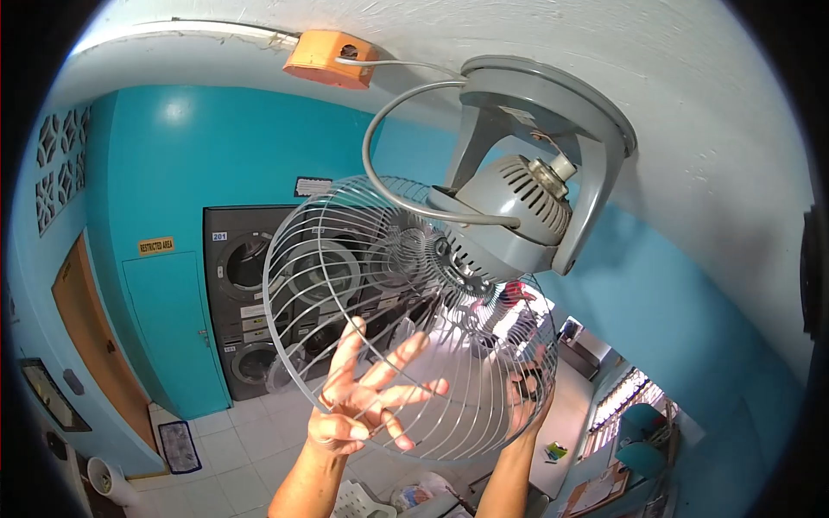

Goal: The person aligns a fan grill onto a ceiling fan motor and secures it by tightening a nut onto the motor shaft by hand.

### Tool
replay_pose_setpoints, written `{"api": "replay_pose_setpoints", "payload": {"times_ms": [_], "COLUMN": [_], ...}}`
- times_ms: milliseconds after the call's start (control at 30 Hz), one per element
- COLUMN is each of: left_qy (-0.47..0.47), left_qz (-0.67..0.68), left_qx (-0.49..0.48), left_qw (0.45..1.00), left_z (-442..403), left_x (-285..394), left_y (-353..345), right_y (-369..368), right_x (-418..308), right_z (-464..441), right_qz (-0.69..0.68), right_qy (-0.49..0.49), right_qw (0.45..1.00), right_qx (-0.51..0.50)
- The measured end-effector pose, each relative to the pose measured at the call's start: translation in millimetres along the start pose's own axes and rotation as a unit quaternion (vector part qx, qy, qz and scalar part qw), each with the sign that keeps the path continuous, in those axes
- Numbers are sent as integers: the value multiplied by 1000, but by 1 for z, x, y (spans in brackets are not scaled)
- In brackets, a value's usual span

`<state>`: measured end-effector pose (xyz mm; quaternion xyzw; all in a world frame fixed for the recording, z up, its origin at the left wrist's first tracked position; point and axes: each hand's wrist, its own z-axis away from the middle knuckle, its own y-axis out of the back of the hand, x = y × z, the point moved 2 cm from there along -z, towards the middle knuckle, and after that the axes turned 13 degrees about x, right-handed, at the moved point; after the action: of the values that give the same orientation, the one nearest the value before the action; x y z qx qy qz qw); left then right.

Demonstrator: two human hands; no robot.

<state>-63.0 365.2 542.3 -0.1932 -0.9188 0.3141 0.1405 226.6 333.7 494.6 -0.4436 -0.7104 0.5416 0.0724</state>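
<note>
A grey ceiling fan motor [518, 203] hangs from its round mount overhead, with a round wire fan guard [298, 250] fixed in front of it. No blades show inside the guard. My left hand [367, 401] is at the guard's lower left edge, its fingers spread across the wires, the thumb bent inward. At the lower right edge, my right hand [528, 397] is partly hidden behind the wires, its fingers curled around the rim. A small dark patch shows by those fingers, too unclear to name.
An orange junction box [330, 59] sits on the ceiling, with a grey cable running to the fan. Stacked front-loading machines [250, 302] line the far wall beside a teal door [168, 328]. Below are a white chair [358, 501] and a long table [553, 432].
</note>
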Motion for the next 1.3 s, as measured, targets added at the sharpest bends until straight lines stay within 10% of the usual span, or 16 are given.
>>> {"api": "replay_pose_setpoints", "payload": {"times_ms": [667,1067,1200,1267,1300], "left_qy": [-10,0,192,147,148], "left_qz": [39,-63,-198,343,341], "left_qx": [72,-75,135,190,191], "left_qw": [997,995,952,908,908], "left_z": [10,47,41,42,39], "left_x": [11,-1,-8,-21,-20], "left_y": [29,41,35,45,48], "right_y": [16,19,28,28,27], "right_x": [22,-11,-25,-27,-27], "right_z": [4,21,17,17,15], "right_qz": [1,178,166,151,135], "right_qy": [-76,-74,-74,-54,-59], "right_qw": [993,977,978,978,980], "right_qx": [89,96,104,131,132]}}
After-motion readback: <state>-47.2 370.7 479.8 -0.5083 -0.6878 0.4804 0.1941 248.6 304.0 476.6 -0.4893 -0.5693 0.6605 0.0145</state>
